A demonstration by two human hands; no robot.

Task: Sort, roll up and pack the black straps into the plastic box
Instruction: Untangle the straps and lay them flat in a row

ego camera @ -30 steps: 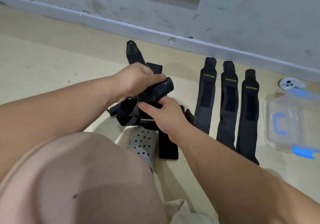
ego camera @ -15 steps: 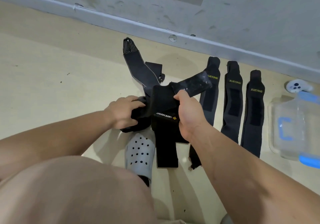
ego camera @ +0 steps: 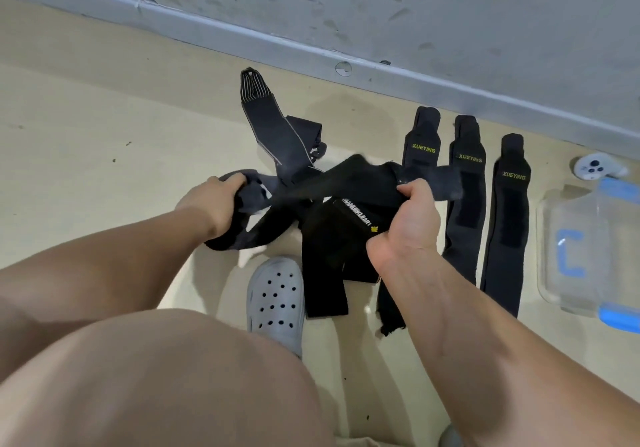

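Note:
A tangle of black straps lies on the floor ahead of my knee. My right hand grips one black strap stretched out sideways across the pile. My left hand grips the looped end of a grey-black strap at the left of the pile. A longer grey strap with a striped tip runs toward the wall. Three black XUEYING straps lie flat side by side to the right. The clear plastic box with blue clips stands at the far right.
A grey perforated clog is on the floor just below the pile. A white game controller lies by the wall above the box. The wall's grey skirting runs across the back. My bent knee fills the lower left.
My hands have moved apart, the left to the left and the right to the right. The strap that was rolled up between them is now unrolled and pulled out across the pile.

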